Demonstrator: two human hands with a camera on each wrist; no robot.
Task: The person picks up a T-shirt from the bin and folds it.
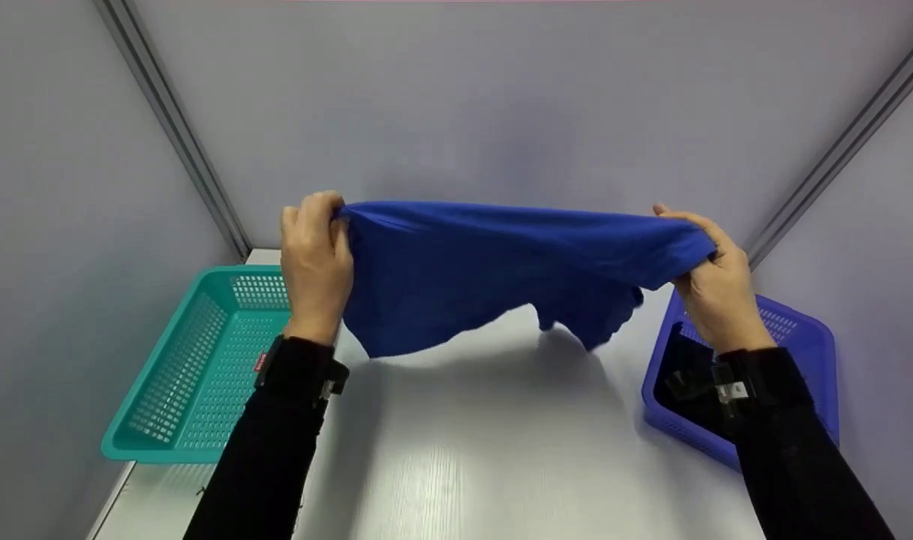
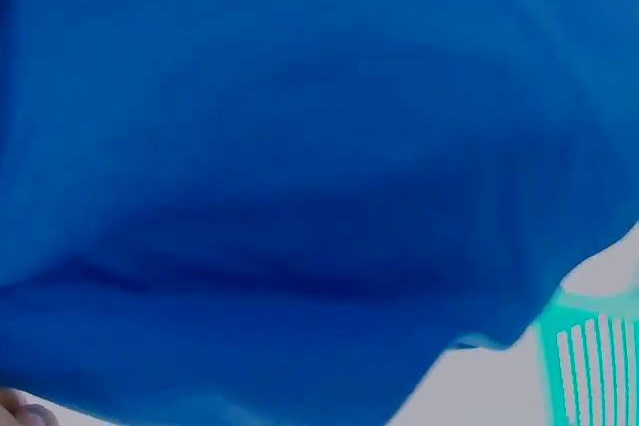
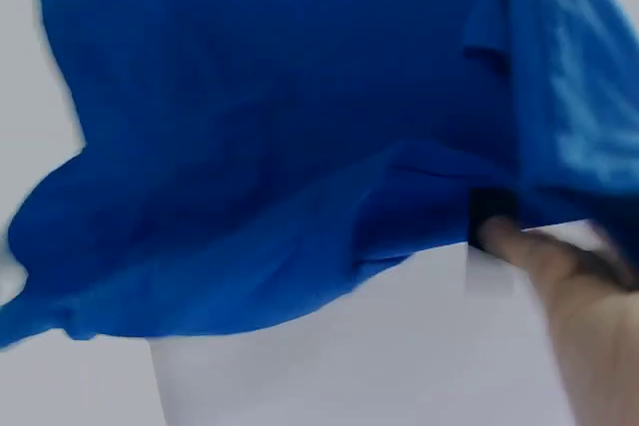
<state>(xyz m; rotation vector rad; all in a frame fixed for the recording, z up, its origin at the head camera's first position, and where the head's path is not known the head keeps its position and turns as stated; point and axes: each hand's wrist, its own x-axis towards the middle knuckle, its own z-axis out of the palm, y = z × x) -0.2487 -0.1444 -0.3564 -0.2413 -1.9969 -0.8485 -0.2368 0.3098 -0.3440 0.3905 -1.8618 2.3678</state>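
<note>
A blue piece of soft cloth (image 1: 464,262) hangs stretched between both hands above the white table, its top edge nearly straight and its lower edge uneven. My left hand (image 1: 313,259) pinches the cloth's upper left corner. At the other end, my right hand (image 1: 715,292) grips the upper right part, with the thumb over the fabric. Blue cloth (image 2: 300,147) fills most of the left wrist view, with fingertips (image 2: 30,412) just showing at the lower left. In the right wrist view the cloth (image 3: 230,147) shows folds, and a small dark patch lies at the fingertip of the right hand (image 3: 579,316).
On the left stands a teal perforated basket (image 1: 163,360) with a small red label. A purple-blue basket (image 1: 816,352) on the right holds black items (image 1: 685,375), partly behind the right forearm. Pale walls enclose the white table (image 1: 486,450) at the back and sides.
</note>
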